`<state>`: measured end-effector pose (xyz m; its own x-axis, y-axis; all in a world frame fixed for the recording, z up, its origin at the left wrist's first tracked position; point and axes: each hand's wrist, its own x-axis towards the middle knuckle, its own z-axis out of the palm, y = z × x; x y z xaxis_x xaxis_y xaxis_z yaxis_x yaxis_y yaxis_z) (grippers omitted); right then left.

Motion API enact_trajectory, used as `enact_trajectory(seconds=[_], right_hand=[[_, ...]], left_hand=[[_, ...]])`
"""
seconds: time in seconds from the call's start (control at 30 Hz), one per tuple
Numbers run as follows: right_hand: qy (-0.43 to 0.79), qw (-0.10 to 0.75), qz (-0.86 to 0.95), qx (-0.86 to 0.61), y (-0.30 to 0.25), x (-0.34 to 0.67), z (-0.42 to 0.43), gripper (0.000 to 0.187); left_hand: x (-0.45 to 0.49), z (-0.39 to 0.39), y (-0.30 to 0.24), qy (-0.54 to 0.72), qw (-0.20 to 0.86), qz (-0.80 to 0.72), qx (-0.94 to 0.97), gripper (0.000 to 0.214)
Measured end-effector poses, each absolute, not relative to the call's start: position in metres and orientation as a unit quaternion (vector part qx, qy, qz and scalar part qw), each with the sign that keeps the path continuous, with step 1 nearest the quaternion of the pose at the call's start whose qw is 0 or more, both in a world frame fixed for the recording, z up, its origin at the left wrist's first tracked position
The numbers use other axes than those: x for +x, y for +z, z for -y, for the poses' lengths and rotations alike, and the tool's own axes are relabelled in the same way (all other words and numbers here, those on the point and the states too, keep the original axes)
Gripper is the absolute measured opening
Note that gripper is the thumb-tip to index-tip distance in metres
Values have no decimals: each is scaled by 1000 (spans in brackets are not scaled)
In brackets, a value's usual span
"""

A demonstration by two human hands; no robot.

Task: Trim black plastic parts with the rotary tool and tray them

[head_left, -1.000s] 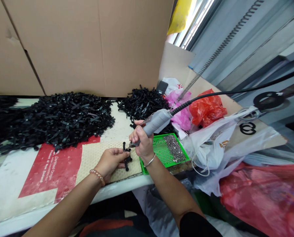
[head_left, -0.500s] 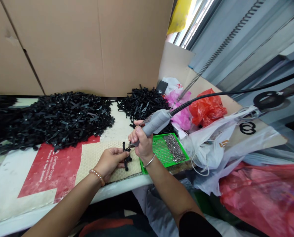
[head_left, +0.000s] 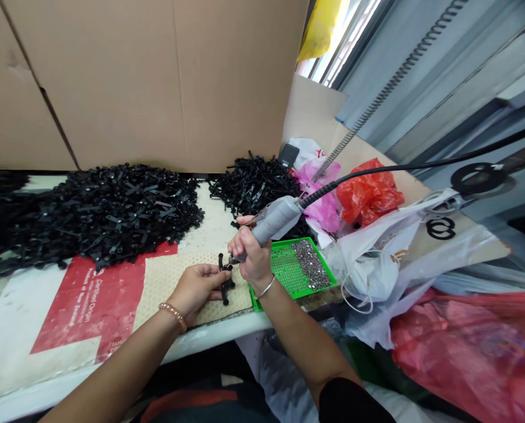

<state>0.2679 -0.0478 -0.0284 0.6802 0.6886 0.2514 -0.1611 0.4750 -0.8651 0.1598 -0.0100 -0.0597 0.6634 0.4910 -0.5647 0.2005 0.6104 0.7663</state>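
Observation:
My left hand (head_left: 195,291) grips a small black plastic piece (head_left: 225,283) against a beige honeycomb mat (head_left: 161,288). My right hand (head_left: 250,256) is wrapped around a grey rotary tool handpiece (head_left: 273,220), and a black flexible shaft (head_left: 368,171) runs from it toward the upper right. The tool's thin metal tip (head_left: 232,259) is at the top of the black piece, with the contact point too small to make out. Two large heaps of similar black pieces (head_left: 113,217) (head_left: 253,188) lie beyond my hands.
A green perforated tray (head_left: 280,276) holding silvery studs (head_left: 309,264) stands right of the mat. Plastic bags in white, pink and red (head_left: 368,194) crowd the right side. A cardboard wall (head_left: 134,76) stands behind the heaps, and the bench's front edge (head_left: 218,335) runs below my hands.
My right hand and the tool have shifted slightly left. My left hand keeps its hold on the black piece.

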Motion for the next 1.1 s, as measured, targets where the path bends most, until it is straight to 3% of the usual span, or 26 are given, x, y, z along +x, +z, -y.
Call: enact_trajectory(seconds=[0.53, 0.67, 0.9, 1.1], right_hand=[[388, 733, 364, -424, -34, 275, 38, 34], [350, 765, 358, -405, -24, 277, 44, 28], [137, 824, 296, -463, -11, 330, 59, 26], [176, 799, 254, -516, -44, 348, 57, 36]], left_hand=[[162, 9, -60, 110, 806, -419, 404, 19], [162, 9, -57, 107, 810, -412, 403, 9], [162, 8, -50, 94, 805, -434, 394, 7], [162, 9, -49, 84, 806, -434, 394, 10]])
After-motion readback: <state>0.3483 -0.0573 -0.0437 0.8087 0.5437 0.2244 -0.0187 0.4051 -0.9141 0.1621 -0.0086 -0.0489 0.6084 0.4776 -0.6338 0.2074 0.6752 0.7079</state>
